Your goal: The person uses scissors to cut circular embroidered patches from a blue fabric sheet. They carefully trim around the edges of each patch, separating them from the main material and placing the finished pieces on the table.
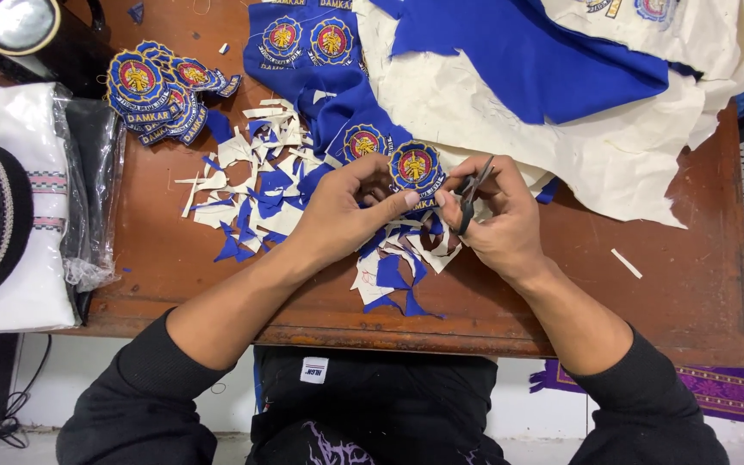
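Embroidered round patch, blue-edged with a red and gold centre, sits between both hands just beyond the middle of the brown wooden table. The left hand curls over it from the near left, wrist bent, thumb and fingertips pinched on the patch's lower edge. The right hand comes in from the near right, fingers folded around small dark scissors, whose blades point up and away toward the patch's right rim; whether the blades touch the cloth I cannot tell. Both forearms are bare, with black sleeves pushed up near the elbows.

Under and around the hands lies a litter of angular offcuts, blue fabric and stiff cream backing in jagged triangles and strips. A fanned stack of finished patches rests far left. Soft blue cloth with uncut badges spreads at the far side over crumpled cream backing sheet. A folded white garment in clear plastic lies at the left edge.
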